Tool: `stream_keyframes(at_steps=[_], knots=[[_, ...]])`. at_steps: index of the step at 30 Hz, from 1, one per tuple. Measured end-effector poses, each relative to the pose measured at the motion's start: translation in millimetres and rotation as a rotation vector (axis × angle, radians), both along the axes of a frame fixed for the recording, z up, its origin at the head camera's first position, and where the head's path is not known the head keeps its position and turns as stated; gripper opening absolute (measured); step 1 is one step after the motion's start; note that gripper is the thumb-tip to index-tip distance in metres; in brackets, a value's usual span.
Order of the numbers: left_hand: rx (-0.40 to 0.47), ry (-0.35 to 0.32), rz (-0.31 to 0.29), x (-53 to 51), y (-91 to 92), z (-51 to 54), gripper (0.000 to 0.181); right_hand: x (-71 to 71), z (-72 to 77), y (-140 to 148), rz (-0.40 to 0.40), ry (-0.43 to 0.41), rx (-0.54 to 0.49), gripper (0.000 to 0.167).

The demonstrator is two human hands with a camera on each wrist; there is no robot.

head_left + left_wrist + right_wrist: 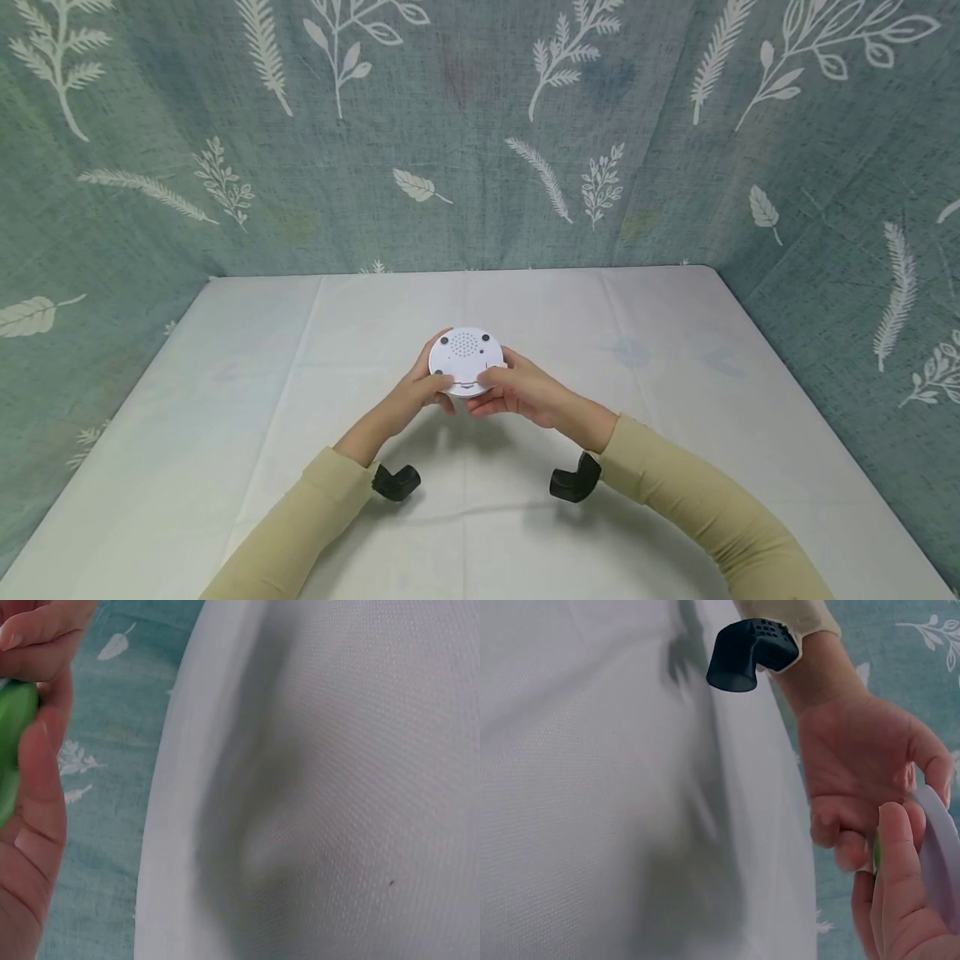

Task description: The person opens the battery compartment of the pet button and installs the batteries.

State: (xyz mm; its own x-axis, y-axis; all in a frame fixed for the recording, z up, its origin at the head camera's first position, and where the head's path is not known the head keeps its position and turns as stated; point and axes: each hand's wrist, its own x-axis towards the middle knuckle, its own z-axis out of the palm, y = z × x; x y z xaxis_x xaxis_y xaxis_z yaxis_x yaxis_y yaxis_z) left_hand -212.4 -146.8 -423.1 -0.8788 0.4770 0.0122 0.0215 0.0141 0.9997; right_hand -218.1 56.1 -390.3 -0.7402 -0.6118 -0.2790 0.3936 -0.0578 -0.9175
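Above the table, both hands hold a round white device (467, 357) with a cluster of small speaker holes, dark round feet and a cover seam near its lower edge. My left hand (417, 392) grips its left side, the thumb lying on the white face. On the right side, my right hand (527, 390) pinches the rim with its thumb by the cover seam and fingers beneath. A green part of the device (11, 742) shows at the edge of the left wrist view. The far side of the device is hidden from the head view.
A white cloth covers the table (465, 533). Patterned green fabric (480, 192) hangs behind it and at both sides. Black wrist mounts (397, 482) stick out below the sleeves.
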Motion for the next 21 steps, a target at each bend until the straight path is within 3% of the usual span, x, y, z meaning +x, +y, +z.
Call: stream_keyframes(at_steps=[8,21], knots=[[0.083,-0.034,-0.009,2.5,4.5,0.2,0.069,-1.2,-1.7,2.9,0.045,0.010,-0.008,0.051],[0.089,-0.042,-0.008,3.1,5.8,-0.1,0.068,-1.3,-4.1,3.1,0.041,0.013,0.004,0.051]])
